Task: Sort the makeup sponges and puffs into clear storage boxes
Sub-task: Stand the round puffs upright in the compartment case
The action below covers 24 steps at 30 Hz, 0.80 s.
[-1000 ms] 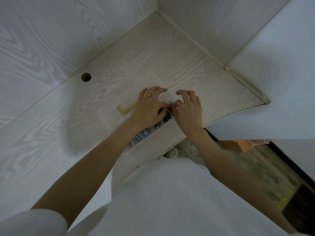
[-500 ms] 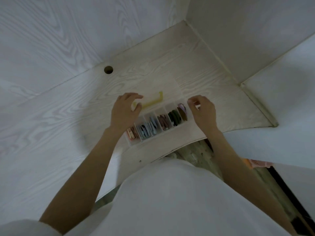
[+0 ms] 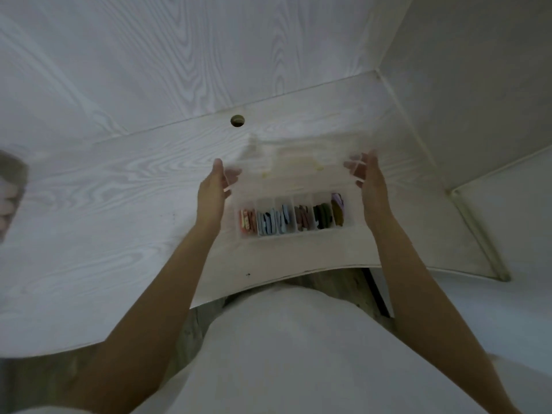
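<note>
A clear compartmented storage box (image 3: 298,233) sits on the pale wood desk, near its front edge. Its cells hold upright puffs: pink (image 3: 248,221), blue (image 3: 273,221), brown (image 3: 302,218), dark green (image 3: 322,216), and olive with a lilac one (image 3: 337,208) at the right end. Above and behind the box, the blurred clear lid (image 3: 292,164) with a yellow latch is raised. My left hand (image 3: 212,191) grips the lid's left side and my right hand (image 3: 370,186) grips its right side.
A round cable hole (image 3: 237,120) is in the desk near the back wall. Wood-grain walls close off the back and the right. A white panel (image 3: 507,234) stands at the right. A blurred grey and pink shape (image 3: 9,189) shows at the left edge. Floor shows below the desk edge (image 3: 298,271).
My hands have left the ends of the box and taken the lid by its sides. The lid has come up off the desk behind the box. The view has tilted up.
</note>
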### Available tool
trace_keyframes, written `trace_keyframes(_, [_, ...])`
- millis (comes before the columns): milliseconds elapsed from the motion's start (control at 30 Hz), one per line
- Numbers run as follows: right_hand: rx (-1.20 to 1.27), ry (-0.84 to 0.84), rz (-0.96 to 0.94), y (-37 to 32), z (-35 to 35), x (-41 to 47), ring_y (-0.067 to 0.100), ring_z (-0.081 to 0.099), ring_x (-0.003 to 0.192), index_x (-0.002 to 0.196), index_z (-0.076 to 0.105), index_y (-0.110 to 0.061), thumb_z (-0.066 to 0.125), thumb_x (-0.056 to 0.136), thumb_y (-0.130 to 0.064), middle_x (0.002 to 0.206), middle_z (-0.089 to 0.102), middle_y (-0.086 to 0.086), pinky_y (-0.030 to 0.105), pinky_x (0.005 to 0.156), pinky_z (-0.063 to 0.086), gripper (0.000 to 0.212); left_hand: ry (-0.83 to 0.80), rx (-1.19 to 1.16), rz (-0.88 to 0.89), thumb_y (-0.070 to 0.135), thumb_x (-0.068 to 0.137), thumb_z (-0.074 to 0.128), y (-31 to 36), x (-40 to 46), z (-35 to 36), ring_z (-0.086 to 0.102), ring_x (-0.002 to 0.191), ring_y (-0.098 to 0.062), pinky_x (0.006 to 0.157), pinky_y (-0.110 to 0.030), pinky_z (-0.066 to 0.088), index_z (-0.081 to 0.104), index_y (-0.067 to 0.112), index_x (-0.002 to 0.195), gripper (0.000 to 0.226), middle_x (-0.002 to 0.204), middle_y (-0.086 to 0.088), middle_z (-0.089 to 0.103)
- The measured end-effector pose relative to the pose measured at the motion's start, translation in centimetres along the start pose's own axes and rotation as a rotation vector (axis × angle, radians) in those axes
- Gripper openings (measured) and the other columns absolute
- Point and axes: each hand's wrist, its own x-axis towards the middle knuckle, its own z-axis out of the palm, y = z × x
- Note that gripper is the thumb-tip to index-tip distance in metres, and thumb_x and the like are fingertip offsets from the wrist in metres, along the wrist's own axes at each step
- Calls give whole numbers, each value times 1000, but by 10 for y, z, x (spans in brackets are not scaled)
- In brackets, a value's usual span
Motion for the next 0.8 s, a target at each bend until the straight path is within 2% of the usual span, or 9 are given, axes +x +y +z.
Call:
trace_keyframes(67, [-95, 7, -48, 6, -14, -17, -3, 55, 85, 79, 63, -21, 15, 102, -40, 98, 64, -3, 12, 78, 37, 57, -8, 72, 31, 48, 99, 25, -3, -15, -1, 60, 100, -7, 91, -22, 39, 71, 13, 79, 62, 100, 5, 70])
trace_keyframes(100, [-183, -7, -76, 13, -19, -23, -2, 56, 89, 76, 66, -19, 15, 102, -39, 102, 66, -2, 12, 80, 37, 61, -27, 150, 56, 48, 98, 28, -6, -21, 0, 59, 101, -6, 89, -18, 36, 72, 14, 74, 61, 101, 6, 70])
trace_keyframes(167, [-391, -54, -183, 30, -27, -31, 9, 56, 104, 81, 70, -16, 25, 102, -37, 112, 65, 0, 21, 92, 37, 54, -66, 381, 156, 41, 96, 43, -17, -28, 3, 56, 109, -9, 88, -13, 34, 73, 18, 83, 39, 111, 5, 67])
trace_keyframes(233, [-681, -106, -371, 49, -30, -36, 21, 51, 117, 102, 68, -18, 36, 94, -47, 129, 58, -1, 30, 98, 37, 44, -99, 688, 384, 33, 90, 57, -26, -34, 4, 52, 116, -18, 95, -21, 34, 67, 18, 108, 25, 125, -1, 60])
trace_keyframes(333, [-945, -177, -464, 68, -25, -46, 29, 39, 127, 131, 47, -20, 47, 85, -60, 150, 32, 0, 44, 99, 37, 61, -151, 1062, 663, 57, 80, 51, -44, -38, 10, 36, 131, -29, 105, -45, 29, 49, 19, 133, 65, 144, -8, 41])
trace_keyframes(433, [-945, -177, -492, 85, -20, -53, 29, 28, 136, 145, 25, -19, 39, 87, -64, 157, 11, 1, 45, 106, 32, 74, -236, 1290, 601, 77, 76, 22, -56, -38, 15, 3, 144, -20, 112, -52, 0, 17, 24, 148, 89, 157, 0, 9])
trace_keyframes(600, [-951, -181, -512, 92, -19, -52, 29, 25, 138, 148, 17, -17, 27, 88, -64, 158, 6, 5, 44, 110, 30, 77, -250, 1361, 547, 80, 75, 1, -67, -37, 19, -13, 142, -16, 112, -54, -4, -2, 25, 148, 92, 157, 2, -6])
trace_keyframes(733, [-881, -182, -491, 92, -16, -53, 28, 22, 139, 148, 15, -19, 40, 90, -58, 158, 3, 4, 43, 107, 31, 74, -245, 1310, 524, 81, 76, 4, -67, -38, 21, -12, 142, -16, 114, -52, 2, -1, 25, 148, 92, 157, 2, -6])
trace_keyframes(800, [-817, -153, -481, 91, -15, -57, 26, 20, 139, 148, 19, -21, 47, 91, -50, 157, 0, 5, 41, 105, 34, 70, -214, 1202, 542, 80, 77, 16, -67, -41, 21, -8, 143, -19, 114, -51, 7, 10, 25, 148, 90, 157, -1, -1])
